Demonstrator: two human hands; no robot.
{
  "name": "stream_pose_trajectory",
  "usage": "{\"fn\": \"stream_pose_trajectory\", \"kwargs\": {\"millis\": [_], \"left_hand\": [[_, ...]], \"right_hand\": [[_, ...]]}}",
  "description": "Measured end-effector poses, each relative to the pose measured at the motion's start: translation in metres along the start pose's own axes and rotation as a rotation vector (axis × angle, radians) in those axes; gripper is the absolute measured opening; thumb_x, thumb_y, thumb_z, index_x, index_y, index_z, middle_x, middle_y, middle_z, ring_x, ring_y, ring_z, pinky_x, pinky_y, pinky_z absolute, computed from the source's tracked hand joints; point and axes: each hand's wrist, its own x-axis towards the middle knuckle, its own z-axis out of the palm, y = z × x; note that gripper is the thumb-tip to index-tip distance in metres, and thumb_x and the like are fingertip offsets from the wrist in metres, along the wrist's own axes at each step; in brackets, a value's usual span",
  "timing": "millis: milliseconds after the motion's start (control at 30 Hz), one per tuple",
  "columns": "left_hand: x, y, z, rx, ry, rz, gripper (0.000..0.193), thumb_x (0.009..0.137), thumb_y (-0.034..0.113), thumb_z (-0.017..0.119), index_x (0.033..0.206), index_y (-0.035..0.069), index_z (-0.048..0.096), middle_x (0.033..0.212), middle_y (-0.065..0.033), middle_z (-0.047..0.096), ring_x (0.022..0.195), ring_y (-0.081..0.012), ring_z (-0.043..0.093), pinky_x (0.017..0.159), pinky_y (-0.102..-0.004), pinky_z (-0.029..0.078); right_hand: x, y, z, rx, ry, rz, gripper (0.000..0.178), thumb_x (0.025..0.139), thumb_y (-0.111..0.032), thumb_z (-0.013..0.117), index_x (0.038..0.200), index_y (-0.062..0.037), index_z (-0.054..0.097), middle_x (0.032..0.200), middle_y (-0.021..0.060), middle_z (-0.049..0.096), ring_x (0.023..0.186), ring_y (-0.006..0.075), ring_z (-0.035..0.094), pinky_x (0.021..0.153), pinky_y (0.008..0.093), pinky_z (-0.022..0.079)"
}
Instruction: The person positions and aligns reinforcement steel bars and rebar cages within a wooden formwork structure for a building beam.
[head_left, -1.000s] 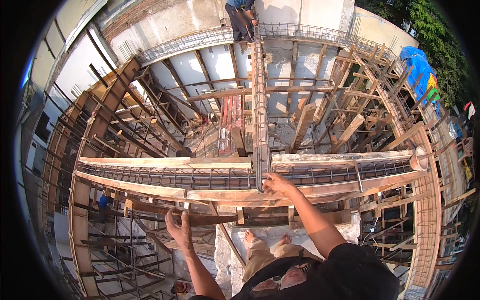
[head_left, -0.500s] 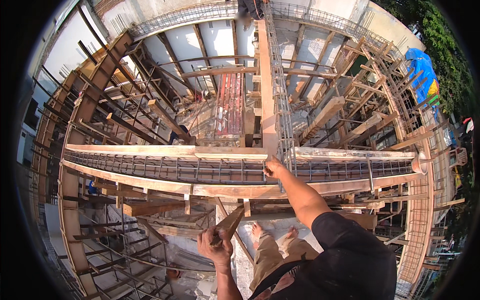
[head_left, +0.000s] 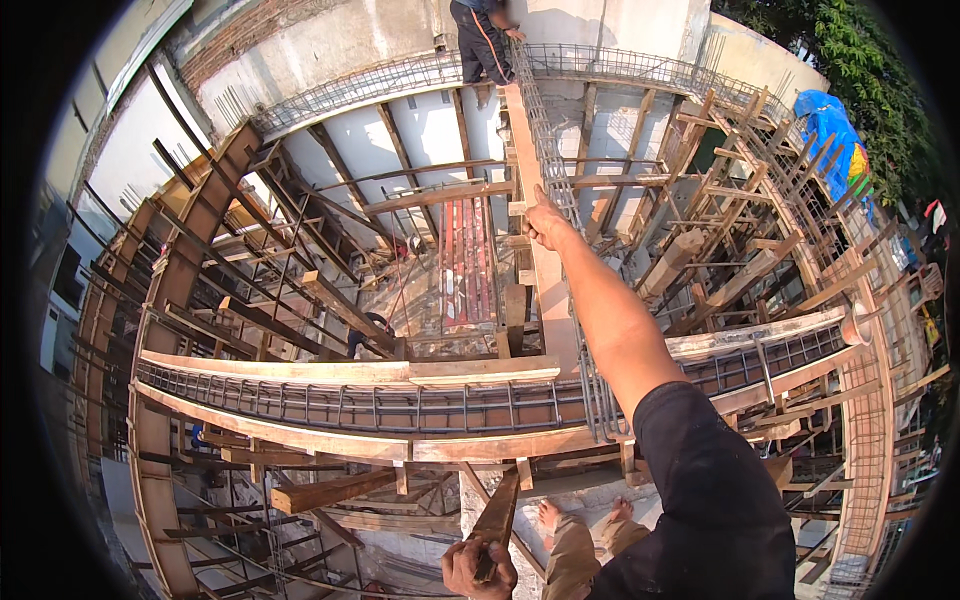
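Note:
My left hand (head_left: 478,570), low in the view, is closed around the near end of a rough wooden timber (head_left: 497,518). Away from me slants this timber, its far end close to the long beam form. My right arm reaches straight ahead over that form. At its end, my right hand (head_left: 549,222) has one finger stretched forward and the others curled, with nothing seen in it. It appears over a brown plank (head_left: 553,290), beside a narrow rebar cage (head_left: 560,185); whether it touches either, I cannot tell.
A wooden beam form (head_left: 500,443) with rebar (head_left: 390,408) inside crosses in front of me. Beyond and below stand many timber props (head_left: 340,305). Another person (head_left: 485,45) is at the plank's far end. A blue tarp (head_left: 828,135) hangs at right. My bare feet (head_left: 620,510) are on a pale ledge.
My right hand has left the near beam's rebar and stretched farther forward. The view has tilted up, showing more of the other person. My left hand keeps its grip on the timber.

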Motion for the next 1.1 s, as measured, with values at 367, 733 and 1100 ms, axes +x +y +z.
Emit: {"fn": "stream_pose_trajectory", "kwargs": {"millis": [367, 733, 1100], "left_hand": [[0.001, 0.012, -0.005, -0.038, 0.078, 0.059, 0.023, 0.081, 0.025, 0.065, 0.094, 0.007, 0.065, 0.081, -0.0120, 0.061, 0.072, -0.0359, 0.059, 0.071, -0.0472, 0.048], [0.004, 0.009, 0.010, -0.075, 0.329, 0.039, 0.016, 0.080, 0.022, 0.062, 0.081, 0.007, 0.064, 0.075, -0.0102, 0.062, 0.068, -0.0355, 0.057, 0.066, -0.0441, 0.047], [0.003, 0.030, 0.009, -0.040, 0.384, -0.022, 0.022, 0.088, 0.027, 0.060, 0.083, 0.006, 0.064, 0.079, -0.0123, 0.064, 0.074, -0.0367, 0.057, 0.070, -0.0450, 0.047]], "right_hand": [[-0.281, 0.072, -0.071, -0.632, -0.400, -0.678, 0.036, 0.097, -0.033, 0.061, 0.121, -0.0067, 0.066, 0.116, 0.0170, 0.067, 0.108, 0.0335, 0.065, 0.091, 0.0399, 0.050], [-0.487, 0.230, -0.325, -1.307, 0.248, 0.098, 0.044, 0.086, -0.039, 0.066, 0.122, -0.0132, 0.066, 0.131, 0.0156, 0.051, 0.125, 0.0414, 0.046, 0.106, 0.0645, 0.030], [-0.509, 0.226, -0.360, -1.145, 0.330, -0.327, 0.036, 0.083, -0.032, 0.070, 0.111, -0.0100, 0.067, 0.112, 0.0130, 0.061, 0.116, 0.0340, 0.054, 0.109, 0.0559, 0.032]]}}
